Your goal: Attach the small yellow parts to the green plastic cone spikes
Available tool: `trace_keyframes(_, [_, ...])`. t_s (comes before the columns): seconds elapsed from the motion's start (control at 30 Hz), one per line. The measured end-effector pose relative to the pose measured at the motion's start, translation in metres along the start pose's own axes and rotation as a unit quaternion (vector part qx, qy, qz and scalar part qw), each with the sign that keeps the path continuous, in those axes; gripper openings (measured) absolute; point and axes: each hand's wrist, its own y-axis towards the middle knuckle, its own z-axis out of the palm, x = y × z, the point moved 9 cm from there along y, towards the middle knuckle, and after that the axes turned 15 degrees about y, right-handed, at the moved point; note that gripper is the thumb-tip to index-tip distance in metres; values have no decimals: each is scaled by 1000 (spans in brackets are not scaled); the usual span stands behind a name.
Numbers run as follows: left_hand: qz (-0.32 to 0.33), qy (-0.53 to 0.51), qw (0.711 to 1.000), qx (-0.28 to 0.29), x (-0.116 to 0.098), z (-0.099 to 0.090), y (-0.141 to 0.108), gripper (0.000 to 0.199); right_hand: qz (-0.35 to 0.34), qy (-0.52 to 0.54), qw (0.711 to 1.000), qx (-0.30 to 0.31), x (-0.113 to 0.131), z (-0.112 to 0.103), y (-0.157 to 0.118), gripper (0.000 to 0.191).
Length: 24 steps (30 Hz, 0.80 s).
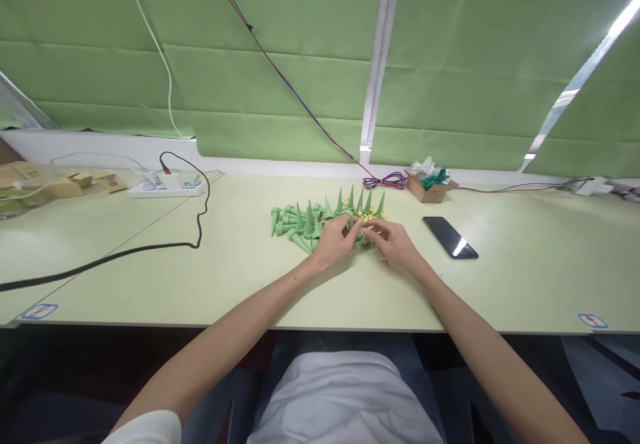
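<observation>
Green plastic cone-shaped spikes (300, 219) form a pile in the middle of the table, some lying down and others standing on their wide ends. Along the pile's right side are small yellow pieces (369, 216). My left hand (336, 241) is closed round a green spike (351, 223) that points up between thumb and fingers. Close against it on the right, my right hand (394, 241) has its thumb and fingers pinched together at the lower part of that spike. Whatever sits in the right fingertips is too small and covered to make out.
A black phone (451, 237) lies to the right. Behind it stand a small cardboard box (431, 189) with crumpled wrap and a coiled red-blue cable (385, 180). At left are a white power strip (167, 187), a black cord (150, 249) and brown cartons (63, 187).
</observation>
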Motion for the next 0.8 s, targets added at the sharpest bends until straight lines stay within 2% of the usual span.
trace_keyframes(0.43, [-2,5,1000,2,2,2,0,32,-21,9,1000,11,4,2,0,27])
trace_keyframes(0.8, [-18,-19,1000,7,2,2,1,31,-28,27,999,-9,5,-1,0,27])
